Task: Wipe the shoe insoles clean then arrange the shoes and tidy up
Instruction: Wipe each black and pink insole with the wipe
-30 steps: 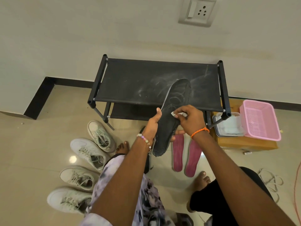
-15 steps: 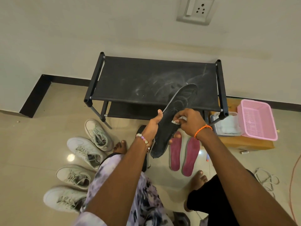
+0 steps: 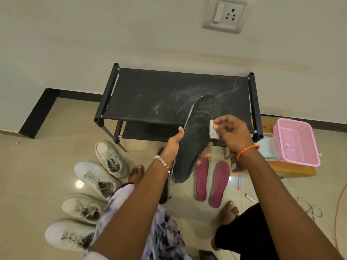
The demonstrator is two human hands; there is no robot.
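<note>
Holding black insole (image 3: 195, 139) tilted above floor before the shoe rack (image 3: 174, 96) with left hand (image 3: 173, 142) curled around its edge, pinching small white wipe (image 3: 213, 130) against it with right hand (image 3: 232, 131).

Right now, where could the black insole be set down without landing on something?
Free: the shoe rack top fabric left of the black insole, and the floor left of the four white sneakers. Crowded: the floor under both hands, with two maroon insoles, bare feet and small litter; the pink basket fills the right corner.
</note>
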